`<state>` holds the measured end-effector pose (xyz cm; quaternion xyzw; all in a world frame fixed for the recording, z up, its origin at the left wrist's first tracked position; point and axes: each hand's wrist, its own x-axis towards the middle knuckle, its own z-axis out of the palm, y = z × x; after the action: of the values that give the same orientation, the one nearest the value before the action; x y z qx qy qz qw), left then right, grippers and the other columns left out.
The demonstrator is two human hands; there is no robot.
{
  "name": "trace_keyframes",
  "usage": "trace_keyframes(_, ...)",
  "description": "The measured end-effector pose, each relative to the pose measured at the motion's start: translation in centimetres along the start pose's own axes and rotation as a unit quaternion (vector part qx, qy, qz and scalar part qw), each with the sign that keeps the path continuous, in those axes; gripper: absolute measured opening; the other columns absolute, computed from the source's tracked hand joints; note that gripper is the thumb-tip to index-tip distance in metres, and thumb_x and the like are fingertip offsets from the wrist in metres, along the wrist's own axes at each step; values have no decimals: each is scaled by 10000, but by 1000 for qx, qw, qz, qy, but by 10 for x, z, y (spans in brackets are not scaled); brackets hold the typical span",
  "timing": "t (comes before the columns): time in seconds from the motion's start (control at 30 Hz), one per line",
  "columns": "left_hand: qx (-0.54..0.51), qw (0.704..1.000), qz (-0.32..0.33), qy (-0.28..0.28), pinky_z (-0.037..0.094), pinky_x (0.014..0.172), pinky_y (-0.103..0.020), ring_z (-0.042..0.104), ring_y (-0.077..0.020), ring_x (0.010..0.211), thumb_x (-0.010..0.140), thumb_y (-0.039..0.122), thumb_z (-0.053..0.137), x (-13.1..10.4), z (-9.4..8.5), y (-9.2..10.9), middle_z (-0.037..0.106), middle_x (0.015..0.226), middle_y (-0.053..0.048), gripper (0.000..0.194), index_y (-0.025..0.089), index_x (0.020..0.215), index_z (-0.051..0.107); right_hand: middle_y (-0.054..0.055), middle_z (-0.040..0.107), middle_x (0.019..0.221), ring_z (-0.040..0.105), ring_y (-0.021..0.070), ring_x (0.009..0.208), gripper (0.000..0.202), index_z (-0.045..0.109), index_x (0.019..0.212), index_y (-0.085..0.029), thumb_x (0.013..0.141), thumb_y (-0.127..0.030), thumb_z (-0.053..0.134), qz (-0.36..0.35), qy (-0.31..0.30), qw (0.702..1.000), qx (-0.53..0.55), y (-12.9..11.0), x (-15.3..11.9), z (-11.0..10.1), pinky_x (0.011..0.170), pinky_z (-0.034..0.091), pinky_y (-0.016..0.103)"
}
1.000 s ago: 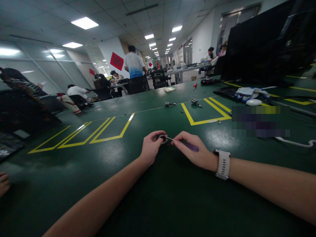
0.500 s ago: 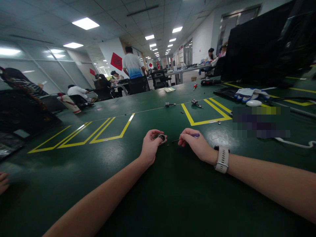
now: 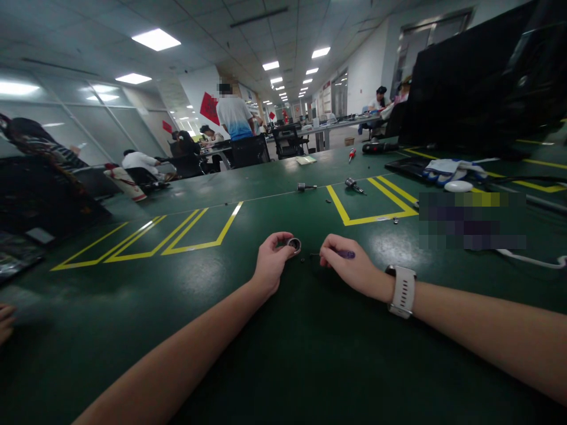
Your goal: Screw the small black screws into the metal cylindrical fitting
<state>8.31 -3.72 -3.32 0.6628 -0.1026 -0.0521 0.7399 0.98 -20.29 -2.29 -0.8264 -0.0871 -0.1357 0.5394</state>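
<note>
My left hand (image 3: 272, 260) is closed around a small round metal ring-shaped part (image 3: 293, 244), whose open end faces right. In my right hand (image 3: 348, 260) is a small screwdriver with a purple handle (image 3: 346, 254), its thin shaft pointing left toward the ring. A gap separates the shaft's tip from the ring. On the green table just below that gap lies a tiny dark piece (image 3: 302, 260). Farther off rest two cylindrical metal parts with shafts, one lying sideways (image 3: 306, 187) and one tilted inside the yellow tape (image 3: 355, 186).
Small metal bits (image 3: 396, 221) lie to the right. Beyond them are white-and-blue gloves (image 3: 452, 169), a white mouse (image 3: 458, 186), a cable and a large black monitor (image 3: 465, 82). A red screwdriver (image 3: 352, 154) lies at the back. Another person's hand (image 3: 6, 323) shows at the left edge.
My right hand has turned slightly, so the screwdriver's handle sits lower. The ring in my left hand has tilted a little and shows more of its opening.
</note>
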Motion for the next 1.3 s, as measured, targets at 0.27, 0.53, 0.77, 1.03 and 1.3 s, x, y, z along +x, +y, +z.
trace_keyframes(0.27, -8, 1000, 8, -1, 533, 784, -328, 645, -150, 765, 597, 83, 664, 0, -1, 0, 645, 819, -15, 261, 141, 847, 620, 32, 618, 787, 578, 149, 722, 171, 590, 807, -164, 882, -242, 459, -78, -18, 997, 20, -7, -6, -1, 650, 449, 285)
trace_keyframes(0.53, 1, 1000, 0, -25, 522, 761, -308, 650, -141, 696, 602, 101, 648, -5, 2, 4, 689, 764, -22, 260, 139, 859, 647, 27, 611, 847, 581, 141, 768, 108, 580, 920, -173, 884, -206, 484, -131, -60, 990, 1, -10, -6, 2, 692, 461, 275)
trace_keyframes(0.77, 13, 999, 9, -31, 533, 716, -289, 655, -137, 659, 617, 116, 661, -8, 4, 8, 697, 715, -14, 207, 143, 823, 667, 20, 595, 839, 565, 137, 742, 107, 575, 940, -183, 890, -206, 483, -149, -69, 986, -6, -4, -4, 2, 669, 460, 270)
trace_keyframes(1.03, 39, 999, 16, -20, 541, 717, -316, 666, -158, 641, 646, 156, 660, -8, 3, 8, 707, 678, -24, 174, 138, 816, 687, 25, 603, 842, 571, 143, 755, 109, 581, 923, -183, 886, -199, 479, -156, -67, 985, -7, -7, -5, 3, 677, 460, 277)
trace_keyframes(1.3, 44, 999, 17, -23, 539, 742, -331, 660, -153, 648, 650, 153, 652, -5, 1, 4, 702, 696, -25, 163, 142, 810, 677, 26, 616, 844, 574, 151, 774, 100, 599, 895, -191, 870, -234, 512, -122, -59, 990, 24, -6, -6, 4, 713, 453, 299)
